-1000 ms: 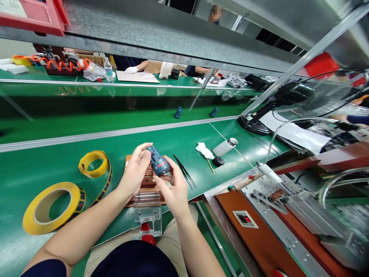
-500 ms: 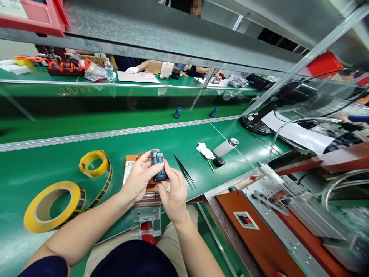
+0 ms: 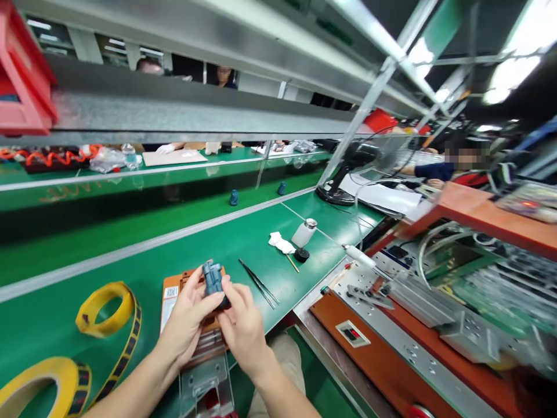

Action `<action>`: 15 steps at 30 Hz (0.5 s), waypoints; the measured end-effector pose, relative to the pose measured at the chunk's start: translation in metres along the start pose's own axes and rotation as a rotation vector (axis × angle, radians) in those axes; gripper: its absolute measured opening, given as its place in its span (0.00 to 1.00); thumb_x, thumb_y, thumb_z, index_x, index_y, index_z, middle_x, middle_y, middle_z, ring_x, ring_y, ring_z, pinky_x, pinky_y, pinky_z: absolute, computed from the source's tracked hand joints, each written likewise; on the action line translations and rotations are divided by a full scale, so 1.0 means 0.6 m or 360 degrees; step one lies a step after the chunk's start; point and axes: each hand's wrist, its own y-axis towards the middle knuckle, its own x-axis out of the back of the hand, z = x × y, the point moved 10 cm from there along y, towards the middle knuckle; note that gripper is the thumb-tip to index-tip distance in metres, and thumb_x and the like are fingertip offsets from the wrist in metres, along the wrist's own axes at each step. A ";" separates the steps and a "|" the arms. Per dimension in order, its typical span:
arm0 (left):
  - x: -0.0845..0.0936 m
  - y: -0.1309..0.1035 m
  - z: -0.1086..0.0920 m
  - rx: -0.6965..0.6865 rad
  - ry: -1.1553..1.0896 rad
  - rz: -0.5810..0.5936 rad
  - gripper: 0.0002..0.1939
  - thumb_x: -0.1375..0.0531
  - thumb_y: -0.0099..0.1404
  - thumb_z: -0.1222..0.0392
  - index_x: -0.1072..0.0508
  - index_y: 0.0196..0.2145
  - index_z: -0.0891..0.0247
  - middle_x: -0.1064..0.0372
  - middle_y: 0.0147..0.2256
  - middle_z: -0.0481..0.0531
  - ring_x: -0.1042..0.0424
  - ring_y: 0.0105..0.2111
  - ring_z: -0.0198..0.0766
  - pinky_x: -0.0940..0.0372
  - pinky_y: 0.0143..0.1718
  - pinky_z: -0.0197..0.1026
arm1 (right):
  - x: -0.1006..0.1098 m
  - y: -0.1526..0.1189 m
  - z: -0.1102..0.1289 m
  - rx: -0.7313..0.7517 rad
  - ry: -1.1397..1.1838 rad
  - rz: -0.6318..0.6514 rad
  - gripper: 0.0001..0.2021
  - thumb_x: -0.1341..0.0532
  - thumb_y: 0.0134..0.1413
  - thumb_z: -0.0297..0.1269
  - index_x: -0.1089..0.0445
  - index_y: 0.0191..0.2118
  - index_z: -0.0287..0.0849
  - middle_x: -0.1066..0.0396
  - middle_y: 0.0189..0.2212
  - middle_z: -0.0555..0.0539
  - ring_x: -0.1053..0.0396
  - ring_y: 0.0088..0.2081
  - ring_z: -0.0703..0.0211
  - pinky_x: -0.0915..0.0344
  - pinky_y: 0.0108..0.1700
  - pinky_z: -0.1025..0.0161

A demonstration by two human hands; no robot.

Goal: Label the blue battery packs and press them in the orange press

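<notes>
Blue-grey part (image 3: 213,277) between fingertips of left hand (image 3: 185,313), right hand (image 3: 244,325)

The left hand (image 3: 183,318) and right hand (image 3: 244,326) are bare, with slim, smooth fingers; the left forearm (image 3: 141,377) and right forearm (image 3: 285,392) are uncovered too, each widening away from the wrist; plain, pale beige trousers (image 3: 285,361) cover the rounded right knee, the cloth softly creased and shaded along the thigh.

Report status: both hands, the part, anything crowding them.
Left hand and right hand both gripping blue-grey part. Part held above orange fixture. Black tweezers lying close on the right, not touching the hands.
</notes>
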 end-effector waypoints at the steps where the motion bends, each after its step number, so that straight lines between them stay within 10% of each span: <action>1: 0.000 -0.001 0.004 0.0005 0.0022 -0.0001 0.40 0.25 0.53 0.56 0.33 0.61 0.58 0.25 0.52 0.60 0.24 0.52 0.51 0.27 0.49 0.45 | 0.000 -0.002 0.003 0.0028 -0.0018 -0.0012 0.35 0.46 0.60 0.22 0.50 0.71 0.50 0.34 0.52 0.39 0.30 0.53 0.49 0.25 0.51 0.53; 9: -0.031 -0.031 0.084 0.0443 -0.0050 -0.0050 0.28 0.26 0.54 0.61 0.25 0.53 0.65 0.23 0.48 0.60 0.23 0.49 0.52 0.26 0.51 0.47 | 0.056 -0.034 -0.007 -0.0014 -0.0222 0.0263 0.29 0.39 0.64 0.32 0.45 0.67 0.43 0.32 0.48 0.40 0.30 0.46 0.47 0.25 0.47 0.51; 15: -0.106 -0.042 0.124 0.0679 0.0000 0.0083 0.18 0.30 0.59 0.65 0.24 0.47 0.71 0.25 0.50 0.67 0.22 0.46 0.50 0.25 0.49 0.49 | 0.260 -0.145 -0.067 -0.0264 -0.0440 -0.0123 0.16 0.41 0.68 0.38 0.34 0.59 0.49 0.28 0.47 0.43 0.28 0.47 0.51 0.26 0.47 0.57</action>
